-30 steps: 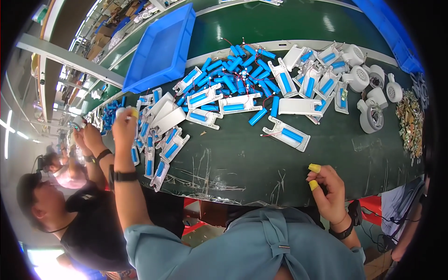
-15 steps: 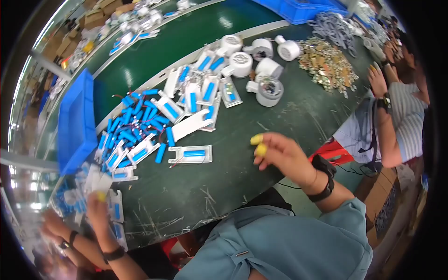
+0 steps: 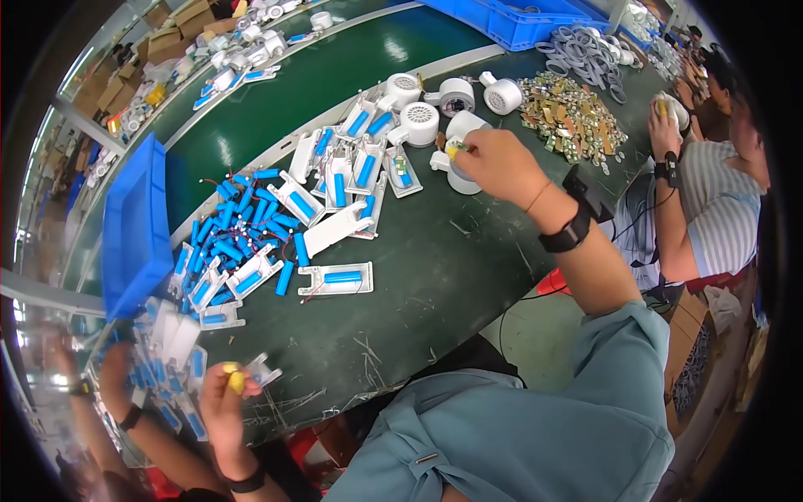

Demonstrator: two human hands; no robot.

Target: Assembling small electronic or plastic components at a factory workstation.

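My right hand (image 3: 495, 166), yellow covers on its fingertips, reaches over a white round housing with a short handle (image 3: 460, 178). Its fingers are closed at the rim, beside a small green bit, and the hand hides much of the housing. At the lower left my left hand (image 3: 224, 406) pinches a small white plastic casing (image 3: 264, 371) that sticks out past its yellow-covered fingertips. Between the hands lies a white casing with a blue battery cell (image 3: 336, 279). Farther back are a heap of blue cells with wires (image 3: 242, 219) and several white casings (image 3: 339, 233).
More white housings (image 3: 418, 124), a pile of small circuit boards (image 3: 577, 117) and grey rings (image 3: 581, 57) lie along the back right. Blue bins (image 3: 138, 226) stand at the left and far edge. Co-workers' hands (image 3: 113, 372) are at the left, others (image 3: 665, 130) at the right.
My right hand has moved away from me and closed at the round housing. My left hand has come right from the casings at the left, with the small white casing at its fingertips.
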